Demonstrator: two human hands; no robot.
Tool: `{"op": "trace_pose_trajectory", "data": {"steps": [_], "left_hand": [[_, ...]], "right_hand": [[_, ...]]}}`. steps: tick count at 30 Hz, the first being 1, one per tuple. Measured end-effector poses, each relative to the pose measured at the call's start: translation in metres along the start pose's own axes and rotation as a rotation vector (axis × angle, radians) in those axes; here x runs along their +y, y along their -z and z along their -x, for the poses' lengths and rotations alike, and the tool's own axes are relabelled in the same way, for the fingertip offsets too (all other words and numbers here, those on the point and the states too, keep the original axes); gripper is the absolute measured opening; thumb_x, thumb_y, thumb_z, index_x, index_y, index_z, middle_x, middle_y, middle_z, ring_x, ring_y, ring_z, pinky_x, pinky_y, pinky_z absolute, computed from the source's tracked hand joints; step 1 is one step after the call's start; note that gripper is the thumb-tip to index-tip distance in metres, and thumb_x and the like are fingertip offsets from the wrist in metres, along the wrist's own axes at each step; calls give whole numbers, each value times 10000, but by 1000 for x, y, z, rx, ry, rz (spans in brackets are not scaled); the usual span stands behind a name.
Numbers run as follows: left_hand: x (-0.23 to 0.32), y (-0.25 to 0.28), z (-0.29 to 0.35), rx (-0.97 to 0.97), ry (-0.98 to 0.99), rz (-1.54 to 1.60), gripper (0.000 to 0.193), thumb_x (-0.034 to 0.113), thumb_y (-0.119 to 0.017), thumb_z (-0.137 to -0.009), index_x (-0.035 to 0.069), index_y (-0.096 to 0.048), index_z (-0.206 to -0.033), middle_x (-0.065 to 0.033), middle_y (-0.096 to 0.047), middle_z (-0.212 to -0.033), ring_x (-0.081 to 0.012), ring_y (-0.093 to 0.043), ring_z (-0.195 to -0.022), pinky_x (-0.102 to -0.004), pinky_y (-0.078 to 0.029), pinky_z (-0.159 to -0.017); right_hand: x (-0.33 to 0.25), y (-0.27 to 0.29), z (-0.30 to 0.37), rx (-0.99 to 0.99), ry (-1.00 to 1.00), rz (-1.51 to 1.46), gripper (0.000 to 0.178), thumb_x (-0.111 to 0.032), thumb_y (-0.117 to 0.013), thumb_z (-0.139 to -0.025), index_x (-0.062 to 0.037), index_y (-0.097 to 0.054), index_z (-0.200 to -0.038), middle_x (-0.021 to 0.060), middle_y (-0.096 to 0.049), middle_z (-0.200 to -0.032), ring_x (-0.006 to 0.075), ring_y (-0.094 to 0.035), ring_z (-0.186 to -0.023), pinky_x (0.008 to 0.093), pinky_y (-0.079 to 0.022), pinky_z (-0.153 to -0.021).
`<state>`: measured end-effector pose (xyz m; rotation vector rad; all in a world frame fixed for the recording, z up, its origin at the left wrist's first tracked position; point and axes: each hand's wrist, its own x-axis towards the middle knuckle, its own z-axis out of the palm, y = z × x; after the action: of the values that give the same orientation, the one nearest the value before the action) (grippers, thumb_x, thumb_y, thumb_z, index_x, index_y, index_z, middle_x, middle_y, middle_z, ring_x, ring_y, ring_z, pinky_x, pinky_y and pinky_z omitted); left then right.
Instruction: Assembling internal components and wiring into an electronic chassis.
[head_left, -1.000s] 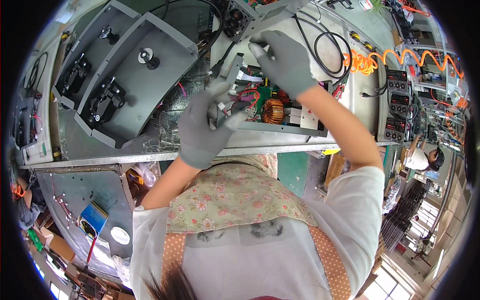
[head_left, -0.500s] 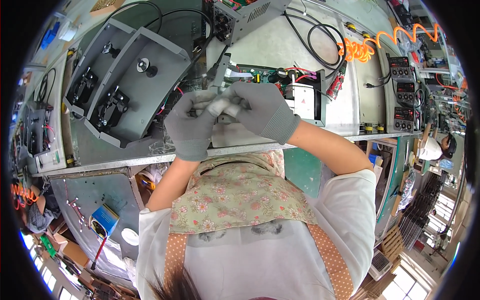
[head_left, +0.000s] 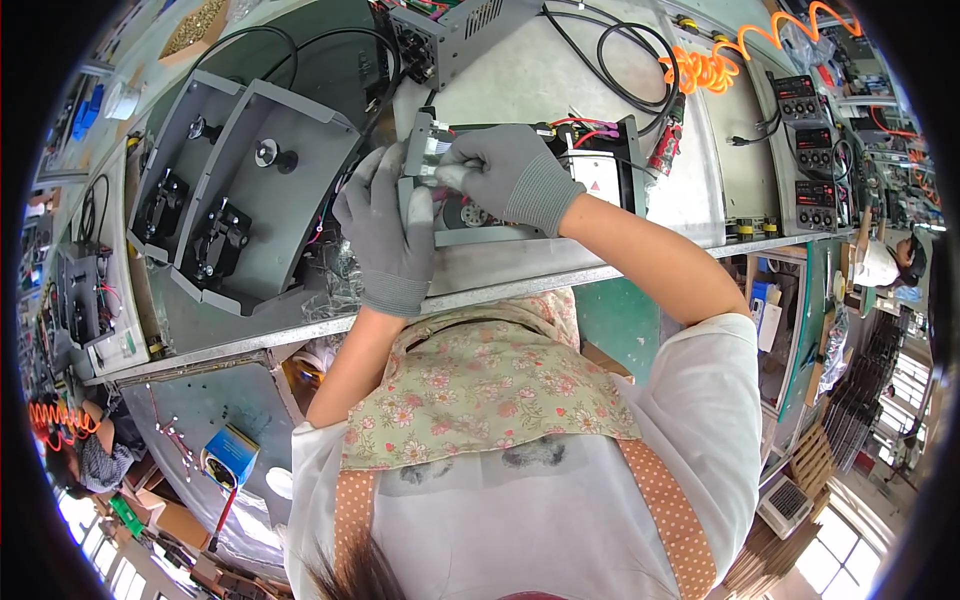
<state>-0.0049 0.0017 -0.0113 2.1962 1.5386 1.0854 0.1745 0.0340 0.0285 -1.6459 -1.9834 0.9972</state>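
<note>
A grey open metal chassis (head_left: 480, 236) lies before me on the bench, with wiring and a white block (head_left: 597, 178) inside. My left hand (head_left: 388, 235), in a grey glove, is at its left end; the fingers stretch along the outside of the end panel and the thumb lies on the inner side. My right hand (head_left: 508, 178), also gloved, reaches over the chassis with fingers pinched together near that panel. What the pinch holds is hidden. A white ribbon cable (head_left: 438, 147) shows just beyond the fingertips. Part of a round component (head_left: 472, 214) is visible under the right hand.
Two grey metal housings (head_left: 285, 190) with black fittings stand at the left. A grey unit with a vent (head_left: 455, 40) sits behind the chassis. Black cables, a red handheld tool (head_left: 667, 148) and an orange coiled hose (head_left: 700, 70) lie right; several small control boxes (head_left: 812, 150) stand beyond.
My hands were together above the chassis's left end. Now they are apart: the left has moved onto the end panel, the right's fingertips have gone inside. The view has shifted slightly.
</note>
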Motion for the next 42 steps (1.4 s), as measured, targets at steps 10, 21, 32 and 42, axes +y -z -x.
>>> {"op": "trace_pose_trajectory", "data": {"steps": [10, 21, 32, 42], "left_hand": [[-5, -2, 0, -68, -14, 75, 549, 240, -562, -856, 1, -487, -1345, -186, -492, -1315, -338, -402, -1189, -448, -257, -1052], [-5, -2, 0, -120, 44, 155, 622, 202, -610, -774, -10, -464, -1339, -235, -466, -1281, -381, -391, -1152, -466, -271, -1047], [1, 4, -3, -143, 38, 135, 623, 184, -519, -734, 23, -471, -1334, -206, -491, -1267, -374, -425, -1191, -466, -297, -1069], [-3, -5, 2, -107, 89, 197, 636, 187, -540, -714, 14, -480, -1324, -226, -499, -1239, -398, -427, -1124, -489, -303, -1039]], "right_hand": [[1, -11, -1, 125, 100, 65, 201, -253, -681, -845, -53, -699, -834, 100, -677, -726, 239, -657, -643, 339, -510, -621], [-7, -3, -7, 49, 60, 253, 277, -375, -664, -828, -102, -711, -839, 109, -690, -772, 322, -665, -765, 423, -517, -708], [56, 102, 67, 275, -25, 576, 180, -281, -702, -819, -163, -704, -955, 75, -643, -973, 292, -607, -987, 411, -473, -900], [18, 149, 78, -35, -84, 200, 133, -106, -644, -881, -46, -626, -999, 47, -608, -829, 152, -618, -707, 296, -510, -655]]}}
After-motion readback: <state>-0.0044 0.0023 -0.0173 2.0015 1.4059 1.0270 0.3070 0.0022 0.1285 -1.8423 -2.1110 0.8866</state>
